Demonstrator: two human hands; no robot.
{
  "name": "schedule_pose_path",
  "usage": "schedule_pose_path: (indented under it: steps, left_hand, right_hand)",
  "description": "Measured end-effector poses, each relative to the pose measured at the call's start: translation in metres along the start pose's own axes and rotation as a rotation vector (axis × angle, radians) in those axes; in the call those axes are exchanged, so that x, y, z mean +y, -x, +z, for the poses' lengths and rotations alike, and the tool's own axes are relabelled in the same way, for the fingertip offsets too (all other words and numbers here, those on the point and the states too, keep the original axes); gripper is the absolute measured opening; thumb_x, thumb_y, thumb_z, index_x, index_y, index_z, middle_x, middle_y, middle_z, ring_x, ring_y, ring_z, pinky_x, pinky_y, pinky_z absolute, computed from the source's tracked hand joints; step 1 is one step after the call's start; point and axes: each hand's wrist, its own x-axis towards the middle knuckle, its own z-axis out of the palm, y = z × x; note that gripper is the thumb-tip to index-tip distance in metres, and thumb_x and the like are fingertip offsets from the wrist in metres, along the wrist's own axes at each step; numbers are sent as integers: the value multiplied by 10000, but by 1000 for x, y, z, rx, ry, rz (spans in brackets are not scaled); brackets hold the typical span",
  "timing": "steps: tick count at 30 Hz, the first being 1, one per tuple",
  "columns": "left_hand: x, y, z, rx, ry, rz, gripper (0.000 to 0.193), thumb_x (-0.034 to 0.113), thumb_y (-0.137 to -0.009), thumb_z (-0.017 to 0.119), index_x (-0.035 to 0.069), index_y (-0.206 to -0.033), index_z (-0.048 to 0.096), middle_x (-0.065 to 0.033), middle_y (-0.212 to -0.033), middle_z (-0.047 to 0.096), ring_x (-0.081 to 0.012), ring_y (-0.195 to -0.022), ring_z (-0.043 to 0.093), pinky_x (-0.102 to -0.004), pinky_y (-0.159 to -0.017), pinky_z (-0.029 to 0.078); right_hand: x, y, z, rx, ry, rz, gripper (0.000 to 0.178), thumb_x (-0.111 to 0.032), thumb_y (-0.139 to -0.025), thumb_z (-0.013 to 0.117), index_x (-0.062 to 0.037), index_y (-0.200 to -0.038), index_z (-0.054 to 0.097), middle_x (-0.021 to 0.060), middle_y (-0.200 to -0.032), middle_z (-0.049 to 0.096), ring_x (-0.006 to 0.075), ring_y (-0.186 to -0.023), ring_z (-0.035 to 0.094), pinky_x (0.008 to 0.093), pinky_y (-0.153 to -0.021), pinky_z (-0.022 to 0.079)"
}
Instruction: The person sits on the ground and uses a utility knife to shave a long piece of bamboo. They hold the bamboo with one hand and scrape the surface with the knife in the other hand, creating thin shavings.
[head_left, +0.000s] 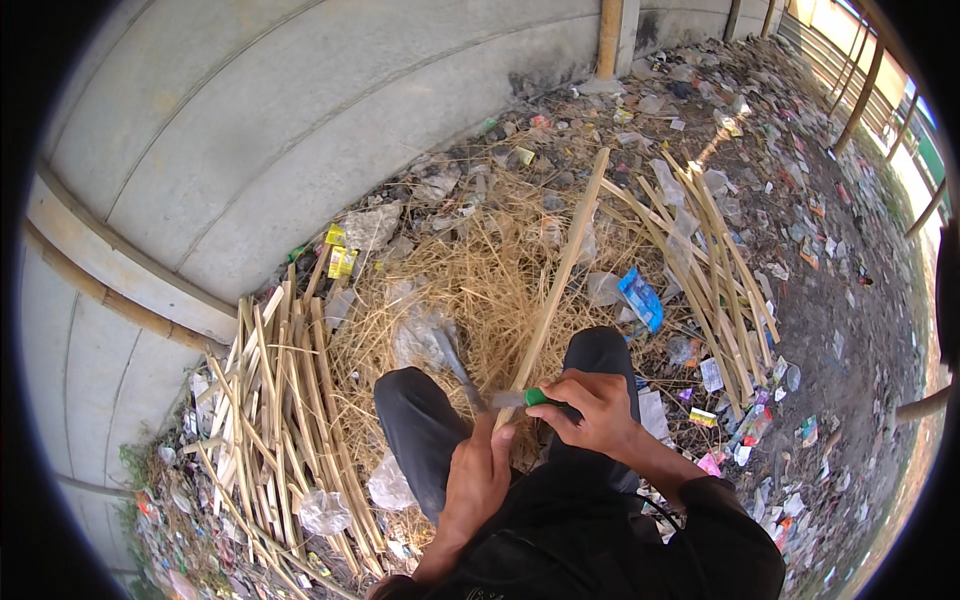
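A long, pale bamboo strip (560, 275) slants up and away from my lap, between my knees. My left hand (478, 470) is closed around its near end, thumb along the strip. In my right hand (597, 410) is a knife (535, 397) with a green collar on its handle. Its short blade lies across the strip, just beyond my left thumb, and seems to touch it. Beside my left fingers is a narrow grey piece (458, 368), whose kind I cannot make out. Straw-like shavings (490, 290) cover the ground past my knees.
Many bamboo strips (290, 420) are heaped at my left; a smaller bundle (715, 280) lies at the right. A blue wrapper (640, 298) rests near my right knee. Grey wall panels (330, 120) rise at the left and back. Litter covers the dark ground (830, 330) at the right.
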Motion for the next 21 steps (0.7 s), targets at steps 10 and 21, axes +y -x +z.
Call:
schedule_pose_path:
  steps: [10,21]
  left_hand:
    - [-24,25,0,-111,-88,-104,371,314,-1187,476,-22,-1060,570,-260,-728,621,-509,-731,664,-550,-663,485]
    - [-13,11,-5,-45,-181,-61,364,347,-1177,477,-7,-1117,533,-313,-810,683,-564,-802,676,-631,-693,492]
  right_hand:
    - [63,-25,-35,266,92,308,245,-215,-962,864,-39,-1027,707,119,-877,792,221,-678,763,325,-591,555]
    - [25,1,-14,32,-47,183,287,-265,-942,883,-45,-994,706,103,-915,801,283,-700,779,349,-593,581]
